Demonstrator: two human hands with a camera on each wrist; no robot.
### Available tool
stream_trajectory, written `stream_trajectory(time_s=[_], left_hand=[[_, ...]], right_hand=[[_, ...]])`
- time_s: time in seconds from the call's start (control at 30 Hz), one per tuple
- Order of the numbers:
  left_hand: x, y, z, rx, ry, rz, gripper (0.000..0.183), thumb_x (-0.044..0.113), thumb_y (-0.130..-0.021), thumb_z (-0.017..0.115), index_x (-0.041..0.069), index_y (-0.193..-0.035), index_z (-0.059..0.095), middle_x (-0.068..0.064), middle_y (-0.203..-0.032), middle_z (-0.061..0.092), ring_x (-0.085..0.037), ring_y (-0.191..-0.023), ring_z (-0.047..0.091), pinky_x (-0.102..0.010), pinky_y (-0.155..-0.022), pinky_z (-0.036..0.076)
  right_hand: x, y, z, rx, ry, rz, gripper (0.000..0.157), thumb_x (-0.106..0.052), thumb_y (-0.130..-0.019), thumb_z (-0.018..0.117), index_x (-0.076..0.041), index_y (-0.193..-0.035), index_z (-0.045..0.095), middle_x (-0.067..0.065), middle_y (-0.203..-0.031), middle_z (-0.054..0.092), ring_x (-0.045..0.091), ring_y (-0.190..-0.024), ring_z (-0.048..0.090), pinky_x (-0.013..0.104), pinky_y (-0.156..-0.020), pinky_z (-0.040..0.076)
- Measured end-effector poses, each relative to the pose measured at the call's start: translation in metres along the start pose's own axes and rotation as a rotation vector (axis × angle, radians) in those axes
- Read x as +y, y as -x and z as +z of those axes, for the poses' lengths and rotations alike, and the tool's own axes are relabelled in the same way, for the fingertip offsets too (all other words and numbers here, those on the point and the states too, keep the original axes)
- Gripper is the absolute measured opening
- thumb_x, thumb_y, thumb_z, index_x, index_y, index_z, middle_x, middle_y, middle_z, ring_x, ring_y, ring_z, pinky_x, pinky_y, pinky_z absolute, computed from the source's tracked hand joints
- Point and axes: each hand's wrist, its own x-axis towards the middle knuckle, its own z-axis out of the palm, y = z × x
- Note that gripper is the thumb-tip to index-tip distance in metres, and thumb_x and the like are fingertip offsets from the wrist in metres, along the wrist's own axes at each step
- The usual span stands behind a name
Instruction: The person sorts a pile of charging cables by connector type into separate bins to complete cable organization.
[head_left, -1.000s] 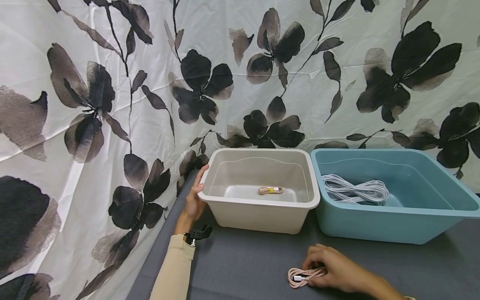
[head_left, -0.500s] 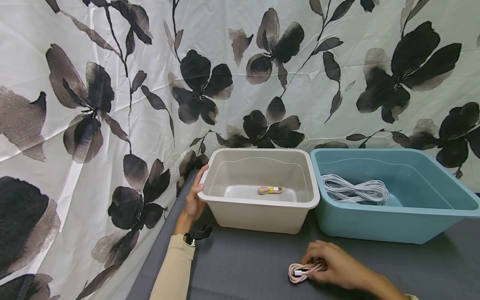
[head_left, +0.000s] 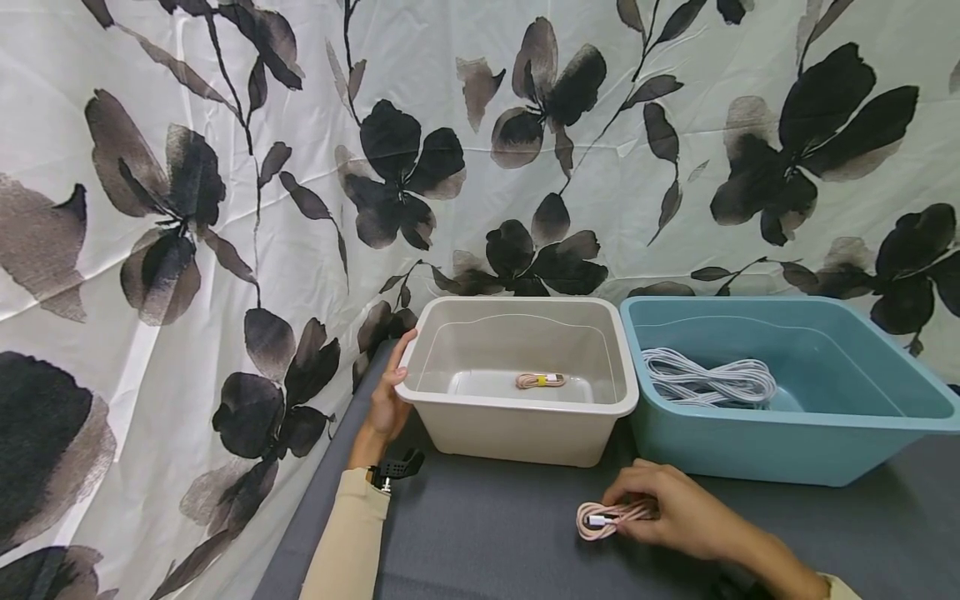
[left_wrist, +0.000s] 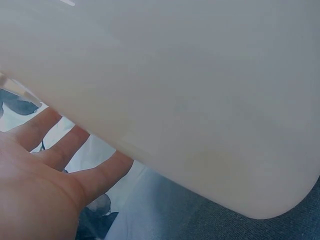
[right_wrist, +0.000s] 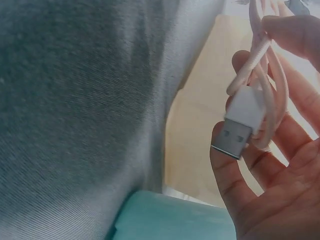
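In the head view, my right hand (head_left: 670, 508) pinches a coiled pink USB cable (head_left: 597, 522) above the grey surface, in front of the two bins. The right wrist view shows the cable's white and metal USB-A plug (right_wrist: 240, 122) hanging beside the fingers, with the thumb across the coil. My left hand (head_left: 387, 406) rests against the left side of the beige bin (head_left: 517, 433). Its fingers look fairly straight in the left wrist view, their tips hidden behind the bin wall (left_wrist: 165, 90). Inside the beige bin lies a small pink cable bundle (head_left: 540, 381) with a yellow tie.
A blue bin (head_left: 750, 450) stands right beside the beige one and holds coiled white-grey cable (head_left: 708, 379). Grey fabric (head_left: 480, 533) covers the table. A floral curtain (head_left: 450, 208) hangs behind and at the left.
My right hand has lifted the coiled pink cable and moved it slightly away from me, toward the bins. The left hand has stayed at the beige bin.
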Motion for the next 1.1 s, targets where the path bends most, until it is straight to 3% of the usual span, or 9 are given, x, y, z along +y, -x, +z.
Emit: stream_trajectory(time_s=[0.77, 1.1], left_hand=[[-0.006, -0.002, -0.003, -0.004, 0.025, 0.018, 0.069, 0.022, -0.087, 0.027, 0.017, -0.154, 0.011, -0.019, -0.159, 0.012, -0.023, -0.124, 0.038, -0.033, -0.094, 0.040], [-0.008, -0.002, -0.004, -0.002, 0.030, 0.017, 0.069, 0.021, -0.088, 0.026, 0.017, -0.155, 0.011, -0.022, -0.157, 0.013, -0.024, -0.121, 0.039, -0.033, -0.091, 0.041]], right_hand=[[-0.026, -0.022, -0.031, -0.008, -0.030, 0.056, 0.026, -0.027, -0.082, 0.076, -0.033, -0.106, 0.067, -0.018, -0.095, 0.064, 0.003, -0.081, 0.053, 0.019, -0.065, 0.044], [-0.047, -0.040, -0.052, 0.026, -0.005, -0.072, 0.030, -0.022, -0.080, 0.078, -0.031, -0.106, 0.066, -0.015, -0.095, 0.062, 0.002, -0.078, 0.052, 0.018, -0.059, 0.043]])
